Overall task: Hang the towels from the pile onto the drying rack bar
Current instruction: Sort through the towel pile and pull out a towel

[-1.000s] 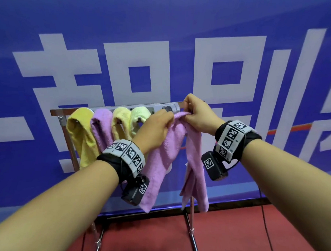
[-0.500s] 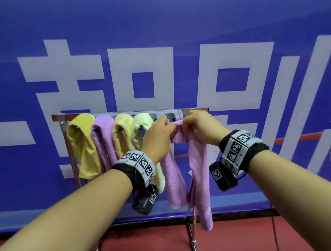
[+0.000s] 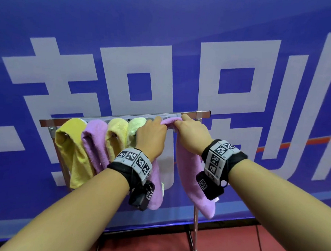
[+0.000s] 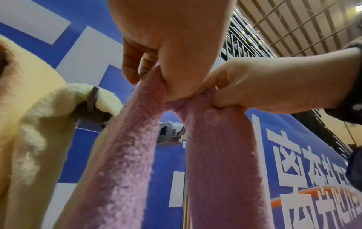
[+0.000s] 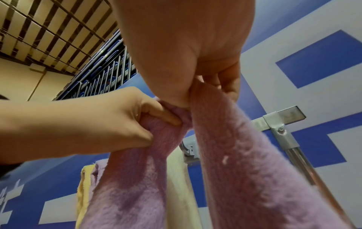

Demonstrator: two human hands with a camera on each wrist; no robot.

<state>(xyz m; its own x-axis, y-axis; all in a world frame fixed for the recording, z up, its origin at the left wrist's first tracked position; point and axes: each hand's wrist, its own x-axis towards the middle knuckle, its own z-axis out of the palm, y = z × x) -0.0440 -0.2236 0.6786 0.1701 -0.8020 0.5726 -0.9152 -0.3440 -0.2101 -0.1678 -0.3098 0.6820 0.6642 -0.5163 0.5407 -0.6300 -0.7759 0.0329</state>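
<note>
A pink towel (image 3: 189, 175) hangs in two strands from my hands at the right part of the drying rack bar (image 3: 203, 114). My left hand (image 3: 151, 134) grips its left strand (image 4: 125, 162) and my right hand (image 3: 192, 134) grips its right strand (image 5: 254, 170), both bunched at the top fold just over the bar. Left of my hands, several towels hang on the bar: a yellow towel (image 3: 70, 149), a pink one (image 3: 95, 141), a pale yellow one (image 3: 116, 134) and a light green one (image 3: 134, 127).
The rack stands against a blue banner wall (image 3: 165, 30) with large white characters. Its right upright post (image 3: 195, 231) runs down to a red floor (image 3: 231, 246). A grey clip (image 4: 168, 133) sits on the bar between the two strands.
My hands have carried the pink towel's fold further over the bar and drawn closer together at the top. The two strands now hang straighter on each side.
</note>
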